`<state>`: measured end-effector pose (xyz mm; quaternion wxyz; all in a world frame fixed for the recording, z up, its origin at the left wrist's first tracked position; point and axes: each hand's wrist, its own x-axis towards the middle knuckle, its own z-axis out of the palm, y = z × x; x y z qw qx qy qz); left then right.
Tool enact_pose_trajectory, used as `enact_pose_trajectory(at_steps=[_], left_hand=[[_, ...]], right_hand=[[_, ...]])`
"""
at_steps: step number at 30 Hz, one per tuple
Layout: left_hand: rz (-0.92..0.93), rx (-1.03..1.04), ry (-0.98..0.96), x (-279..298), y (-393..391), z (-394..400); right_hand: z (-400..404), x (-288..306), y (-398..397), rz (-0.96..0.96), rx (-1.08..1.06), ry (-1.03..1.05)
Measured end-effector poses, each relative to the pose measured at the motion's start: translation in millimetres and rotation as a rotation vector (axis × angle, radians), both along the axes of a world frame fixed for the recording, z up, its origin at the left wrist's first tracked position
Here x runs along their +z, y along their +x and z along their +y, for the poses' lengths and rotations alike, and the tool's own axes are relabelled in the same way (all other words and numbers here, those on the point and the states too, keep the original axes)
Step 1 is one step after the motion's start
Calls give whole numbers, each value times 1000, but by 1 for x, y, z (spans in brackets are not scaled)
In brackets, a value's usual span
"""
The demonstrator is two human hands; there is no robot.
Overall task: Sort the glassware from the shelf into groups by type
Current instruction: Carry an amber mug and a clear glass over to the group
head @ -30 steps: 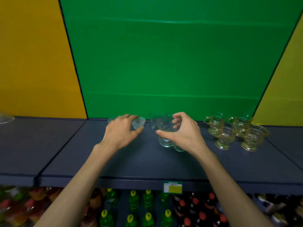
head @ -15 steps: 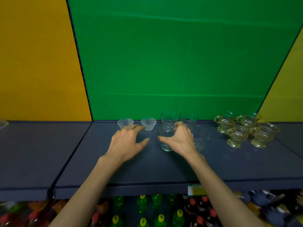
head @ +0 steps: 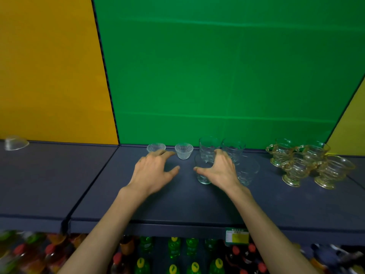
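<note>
On the dark blue shelf [head: 177, 204] stand two small ribbed clear cups [head: 184, 151] side by side near the back wall. To their right is a cluster of several clear tumblers [head: 209, 148]. My left hand [head: 154, 172] hovers open, fingers spread, its fingertips just in front of the left ribbed cup [head: 156, 147]. My right hand [head: 220, 169] is open over the front-left tumbler [head: 203, 177], thumb in front of it, and partly hides it. Several amber handled cups [head: 294, 172] are grouped at the right.
An upturned clear glass bowl [head: 14, 143] sits at the far left of the shelf. A green and yellow wall rises directly behind the glassware. A price tag [head: 238, 237] hangs on the shelf's front edge, with bottled drinks [head: 173, 246] on the level below.
One second ago my left hand held a small ribbed cup and my right a tumbler. Both now stand on the shelf, and my hands have opened and drawn back slightly.
</note>
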<state>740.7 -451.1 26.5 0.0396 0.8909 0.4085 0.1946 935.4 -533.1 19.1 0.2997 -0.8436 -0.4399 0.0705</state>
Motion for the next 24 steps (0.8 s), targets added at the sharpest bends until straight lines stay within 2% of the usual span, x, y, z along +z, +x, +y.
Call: enact_pose_trajectory(at_steps=[3, 5, 10, 17, 24], left_hand=[[21, 40, 7, 2, -3, -1], [27, 63, 17, 4, -5, -3], [57, 138, 48, 11, -15, -12], [97, 297, 68, 16, -53, -29], [147, 465, 113, 22, -129, -46]], right_hand=[[-3, 2, 1, -78, 83, -11], [-5, 3, 2, -197, 157, -19], [-8, 5, -2, -423, 342, 85], [0, 14, -36, -461, 561, 163], [19, 23, -107, -448, 717, 209]])
